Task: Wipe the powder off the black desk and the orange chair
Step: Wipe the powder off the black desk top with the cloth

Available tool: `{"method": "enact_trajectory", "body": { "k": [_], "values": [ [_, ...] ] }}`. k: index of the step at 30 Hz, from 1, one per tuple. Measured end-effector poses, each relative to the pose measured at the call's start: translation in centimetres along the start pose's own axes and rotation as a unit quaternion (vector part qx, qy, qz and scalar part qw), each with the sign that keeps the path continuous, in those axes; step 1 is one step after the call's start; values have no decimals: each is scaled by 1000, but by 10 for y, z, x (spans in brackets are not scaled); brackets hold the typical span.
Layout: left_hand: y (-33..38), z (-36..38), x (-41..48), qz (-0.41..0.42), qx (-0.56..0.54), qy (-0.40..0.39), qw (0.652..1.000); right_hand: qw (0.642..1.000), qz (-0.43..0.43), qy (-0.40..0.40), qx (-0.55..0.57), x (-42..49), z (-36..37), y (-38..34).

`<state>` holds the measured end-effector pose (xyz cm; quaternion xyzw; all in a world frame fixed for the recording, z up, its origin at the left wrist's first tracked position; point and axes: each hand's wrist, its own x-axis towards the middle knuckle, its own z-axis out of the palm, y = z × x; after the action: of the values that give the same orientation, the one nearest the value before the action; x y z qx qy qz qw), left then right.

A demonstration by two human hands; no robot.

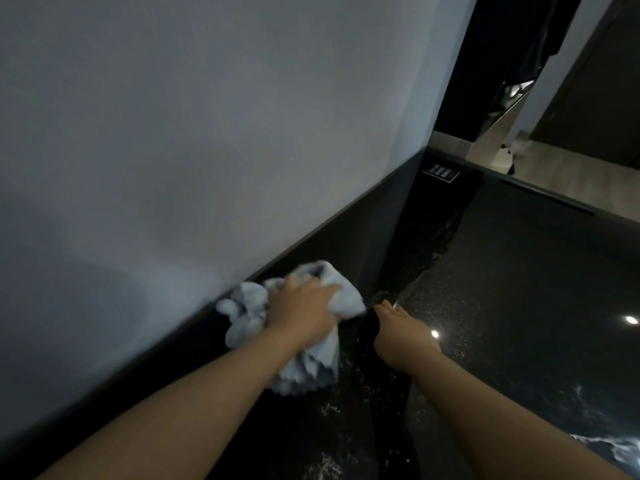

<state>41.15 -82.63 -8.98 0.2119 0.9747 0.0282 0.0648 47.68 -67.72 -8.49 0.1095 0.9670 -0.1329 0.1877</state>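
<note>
The black desk (512, 278) is glossy and runs along a white wall. A crumpled light blue cloth (249, 310) lies bunched on the desk's back edge against the wall. My left hand (301, 315) grips the cloth and presses it onto the desk. Just to its right, my right hand (401, 332) rests flat on the desk with straight fingers and holds nothing. White powder (329, 410) is scattered in specks on the dark surface below the cloth. More powder (620, 448) shows at the lower right edge. The orange chair is not in view.
A white wall (207, 133) rises directly behind the desk above a dark skirting strip (346, 237). A small dark label (440, 173) lies at the desk's far end. Beyond the far edge are a light wood floor (571, 164) and a dark doorway.
</note>
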Motion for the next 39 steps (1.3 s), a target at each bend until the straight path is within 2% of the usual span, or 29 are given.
{"method": "enact_trajectory", "body": {
  "k": [3, 4, 5, 9, 11, 13, 18, 21, 26, 29, 33, 36, 37, 39],
  "values": [
    [12, 11, -45, 159, -34, -48, 986, 1000, -9, -26, 1, -1, -2, 4],
    [6, 10, -51, 174, -47, -56, 982, 1000, -10, -30, 2, -1, -2, 5],
    [-2, 5, -49, 155, -52, -49, 985, 999, -10, -31, 3, -1, -2, 5],
    [-44, -19, -11, -58, -14, 22, 998, 1000, -5, -27, 1, 0, -4, 5],
    [-48, -15, -2, -101, -19, 15, 995, 1000, -2, -22, -3, 0, -2, 5],
    [-37, -2, -8, -87, -27, 0, 996, 1000, 2, -17, -7, -1, 0, 5],
    [-12, 15, -51, 17, -37, 13, 999, 1000, 7, -3, -16, -1, 2, 4],
    [0, 22, -78, 35, -43, 21, 998, 1000, 0, -4, -8, -3, 4, 4],
    [18, 29, -104, 23, -34, 41, 998, 999, -37, -18, 0, -9, -1, 12],
    [34, 34, -125, -11, -28, 46, 998, 997, -80, 9, 1, -19, -3, 23],
    [57, 21, -147, -10, -67, -11, 998, 991, -120, -4, 52, -54, -3, 44],
    [62, 1, -156, -2, -192, -46, 980, 981, -125, 24, 144, -74, -13, 70],
    [61, -3, -156, -6, -233, -30, 972, 980, -122, 41, 151, -75, -19, 80],
    [60, -7, -149, -34, -244, 35, 969, 985, -97, 43, 133, -73, -29, 101]
  ]
}}
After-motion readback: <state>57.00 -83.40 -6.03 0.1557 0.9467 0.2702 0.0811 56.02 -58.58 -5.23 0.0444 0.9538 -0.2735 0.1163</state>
